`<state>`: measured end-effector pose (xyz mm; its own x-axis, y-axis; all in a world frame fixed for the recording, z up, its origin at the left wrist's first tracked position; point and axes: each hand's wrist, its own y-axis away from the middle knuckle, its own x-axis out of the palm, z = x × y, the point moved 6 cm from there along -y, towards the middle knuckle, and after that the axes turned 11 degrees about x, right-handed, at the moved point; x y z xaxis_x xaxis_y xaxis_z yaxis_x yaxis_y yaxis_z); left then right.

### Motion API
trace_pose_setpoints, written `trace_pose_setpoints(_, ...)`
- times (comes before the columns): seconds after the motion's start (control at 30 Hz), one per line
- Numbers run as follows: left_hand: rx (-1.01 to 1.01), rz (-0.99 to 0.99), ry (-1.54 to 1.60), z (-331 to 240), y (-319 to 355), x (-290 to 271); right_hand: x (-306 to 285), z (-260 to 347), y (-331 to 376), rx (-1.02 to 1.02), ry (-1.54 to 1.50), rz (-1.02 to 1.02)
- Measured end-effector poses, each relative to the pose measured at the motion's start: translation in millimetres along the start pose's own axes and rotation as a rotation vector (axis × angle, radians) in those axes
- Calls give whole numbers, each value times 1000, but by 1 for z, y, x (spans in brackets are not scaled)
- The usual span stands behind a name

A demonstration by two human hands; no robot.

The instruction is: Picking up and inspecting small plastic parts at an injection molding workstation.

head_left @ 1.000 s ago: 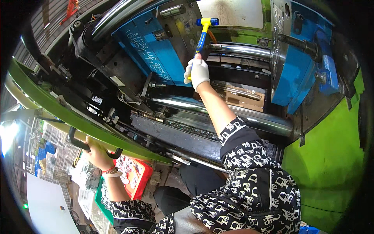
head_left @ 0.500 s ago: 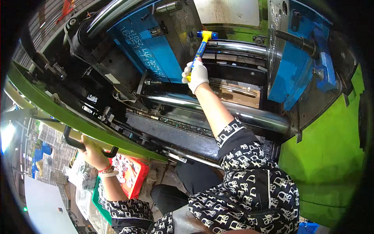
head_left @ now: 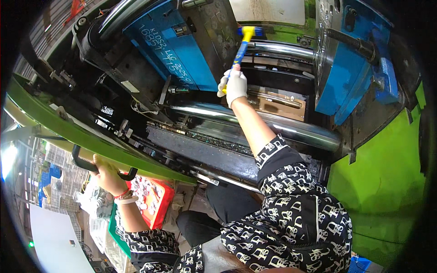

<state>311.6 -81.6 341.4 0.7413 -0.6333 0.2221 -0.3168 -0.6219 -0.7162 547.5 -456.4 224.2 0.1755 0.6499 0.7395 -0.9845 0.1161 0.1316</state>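
In my right hand [head_left: 236,87], gloved in white, is a mallet [head_left: 240,52] with a blue and yellow handle and a yellow head with blue ends. My fingers wrap round its lower handle, and the head points up and away from me, in the gap between two blue mold halves. The left mold half [head_left: 170,50] has chalk-like writing on its side; the right one [head_left: 348,73] carries a thick threaded bolt. My bare left hand [head_left: 109,176] is closed round the black door handle [head_left: 83,162] on the green machine door [head_left: 54,123].
Polished steel tie bars [head_left: 291,129] cross the machine below my right arm. A brown cardboard piece [head_left: 277,109] lies under the gap. Beneath the door stand a red crate [head_left: 165,202] of small parts and a green crate [head_left: 112,232]. A green panel [head_left: 378,191] is at right.
The mallet and my right hand have shifted slightly right, and the mallet's head sits a little higher in the picture. My left hand stays on the door handle.
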Motion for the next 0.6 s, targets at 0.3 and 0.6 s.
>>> trace_pose_setpoints(0.3, 29, -6, -1, -4, 1, 1, 11, -28, -5, 248, -100, -109)
trace_pose_setpoints(0.6, -7, 42, 15, 4, -3, 0, 14, -8, 43, 281, -355, -67)
